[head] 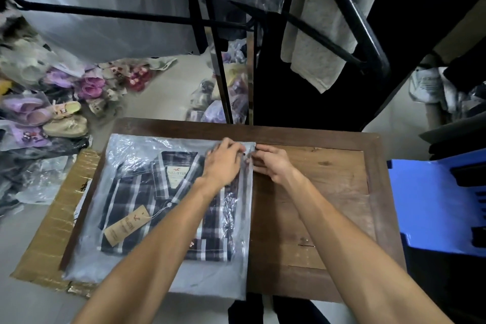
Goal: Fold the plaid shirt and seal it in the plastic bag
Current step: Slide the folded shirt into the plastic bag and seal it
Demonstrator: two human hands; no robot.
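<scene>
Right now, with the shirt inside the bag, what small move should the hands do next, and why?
Probably slide both hands down the bag's right edge, pressing it closed. They work only its far corner; the folded shirt already lies inside.

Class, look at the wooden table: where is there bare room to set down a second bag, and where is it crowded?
Free: the table's right half, between the plastic bag's open edge and the blue plastic object. Crowded: the left half, covered by the bagged plaid shirt, with both hands at the bag's far right corner.
</scene>
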